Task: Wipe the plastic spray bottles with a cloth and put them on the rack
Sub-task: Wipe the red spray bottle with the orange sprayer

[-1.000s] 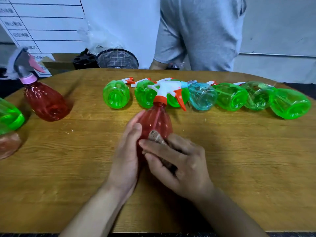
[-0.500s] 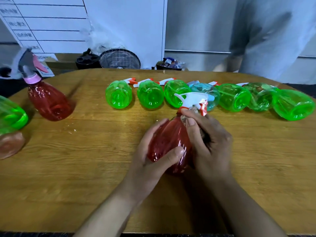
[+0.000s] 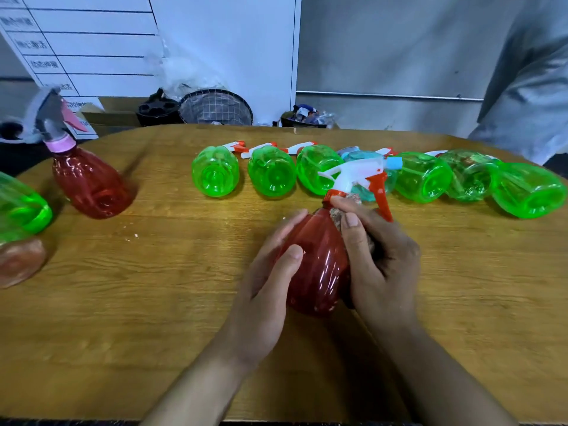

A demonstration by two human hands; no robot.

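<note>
**Red bottle held in both hands above the table**

Red bottle (image 3: 313, 259) sat tilted over the wooden table (image 3: 123, 302), nozzle pointing away. The left hand (image 3: 264, 290) cupped its left side, fingers curled round the body. The right hand (image 3: 378, 256) gripped the neck, pressing a brownish cloth (image 3: 338, 215) there. Writing on the white board (image 3: 83, 47) behind was too blurred to read.

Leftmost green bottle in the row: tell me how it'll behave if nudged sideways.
The leftmost green bottle lies on its side on the table with a rounded body, so it would probably roll. It looks empty and thin-walled, so likely light. Its trigger head may stop the roll.
</note>
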